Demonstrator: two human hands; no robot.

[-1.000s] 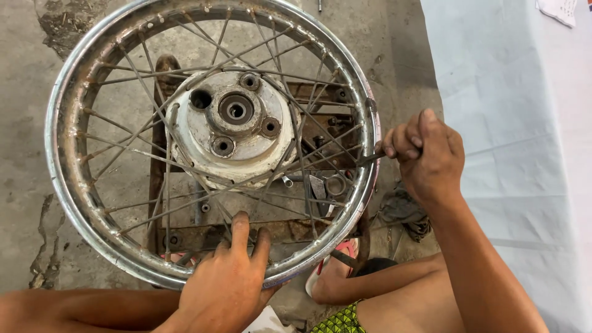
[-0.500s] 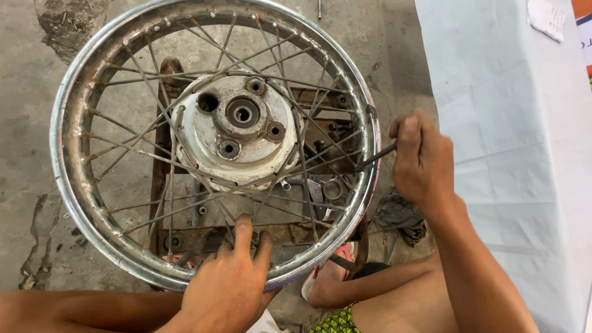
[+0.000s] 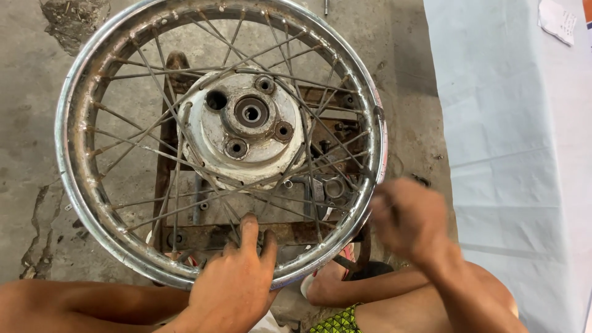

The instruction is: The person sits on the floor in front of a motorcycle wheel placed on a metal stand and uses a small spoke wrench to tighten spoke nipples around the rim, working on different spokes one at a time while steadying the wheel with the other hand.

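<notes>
A spoked motorcycle wheel lies flat, with a worn chrome rim (image 3: pixel 68 160) and a whitish hub (image 3: pixel 246 123) with several holes. My left hand (image 3: pixel 234 277) grips the near edge of the rim, its fingers reaching over onto the spokes. My right hand (image 3: pixel 410 222) is motion-blurred just outside the rim's right side, at about the height of the lower spokes. Its fingers look curled, and whether anything is in them is hidden by the blur.
A rusty metal frame (image 3: pixel 166 154) sits under the wheel on the cracked concrete floor (image 3: pixel 31 74). A pale blue-white sheet (image 3: pixel 518 123) covers the right side, with a paper scrap (image 3: pixel 558 21) on it. My bare legs (image 3: pixel 382 290) lie along the bottom edge.
My right hand held a thin dark tool against the rim's right side; it has dropped lower and away from the rim and is now blurred. The left hand stays on the rim.
</notes>
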